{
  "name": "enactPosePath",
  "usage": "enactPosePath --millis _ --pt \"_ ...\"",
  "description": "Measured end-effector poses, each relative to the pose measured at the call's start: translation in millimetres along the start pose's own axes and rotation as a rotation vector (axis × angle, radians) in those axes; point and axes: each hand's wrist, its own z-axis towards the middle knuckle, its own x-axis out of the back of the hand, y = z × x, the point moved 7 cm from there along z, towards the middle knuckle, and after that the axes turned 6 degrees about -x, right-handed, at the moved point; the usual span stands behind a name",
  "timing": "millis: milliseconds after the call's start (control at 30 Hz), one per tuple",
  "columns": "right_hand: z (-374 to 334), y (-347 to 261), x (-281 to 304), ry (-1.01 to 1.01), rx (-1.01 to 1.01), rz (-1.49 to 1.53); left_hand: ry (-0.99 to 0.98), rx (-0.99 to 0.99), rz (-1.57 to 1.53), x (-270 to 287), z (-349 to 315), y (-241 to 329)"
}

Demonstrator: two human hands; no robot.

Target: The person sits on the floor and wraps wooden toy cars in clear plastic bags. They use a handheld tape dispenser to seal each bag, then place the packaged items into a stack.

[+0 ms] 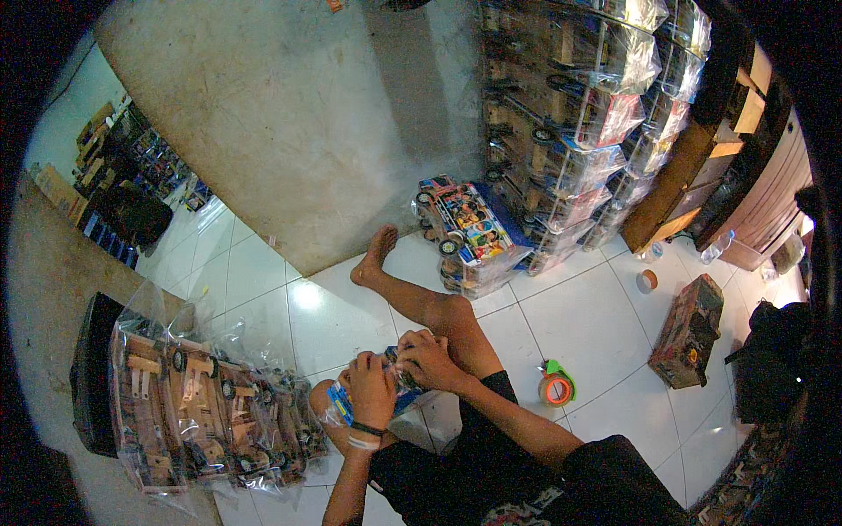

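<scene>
**A blue package between two hands, with many wrapped toys around**

At the lower left of the frame, wooden toy vehicles (202, 412) stand in a row inside clear plastic; by appearance, their wrapping is already done.

Just right of them, at the lower centre, is the blue package (407, 401), above the person's lap. The left hand (368, 390) is clamped on its nearer end. The right hand (427, 359) is close beside, with bent fingers at the other end; whether they pinch it, one cannot tell. This piece seems to be in the middle of handling, not finished.

Above the hands, near the centre, a toy truck (469, 223) lies on the floor, with a colourful printed panel of figures. Any lettering there is too small to read.

Farther right, an orange tape roll in a green dispenser (572, 379) lies on the tiles, apart from both hands. At the upper right rises a tall stack of wrapped toys (579, 149), which look complete; their bright labels are not legible. How many pieces are left, the view does not show.
</scene>
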Motion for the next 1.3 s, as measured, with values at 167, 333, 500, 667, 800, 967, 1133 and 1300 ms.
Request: enactPosePath --millis 167,333,500,667,800,967,1133,1300 --pt "18.6 32.7 -42.3 -0.113 -0.213 0.017 -0.209 -0.129 0.135 -4.4 -9.5 15.6" --pt "16.0 26.5 -32.3 -0.118 -0.219 0.056 -0.290 -0.244 0.179 -18.0 2.7 10.5" --pt "-6.7 0.1 12.7 0.013 -0.083 0.171 -0.302 -0.131 -0.106 -24.0 10.4 -9.5" --pt "-18.9 -24.9 27.1 0.108 0.339 -0.040 -0.343 -0.108 -0.288 -37.0 11.9 -36.9" --pt "-12.5 -20.5 5.5 0.015 0.263 -0.217 -0.399 -0.041 -0.287 -40.8 11.0 -49.0" --pt "3.8 -7.1 2.0 -0.070 -0.033 -0.036 -0.058 -0.081 -0.192 0.8 -15.7 -16.0" --pt "12.4 -5.6 6.8 -0.230 -0.175 -0.017 -0.154 -0.205 -0.021 4.5 -42.8 14.2" --pt "3.0 -14.3 32.5 -0.042 -0.198 -0.051 -0.207 -0.231 0.066 2.3 -42.7 16.6"
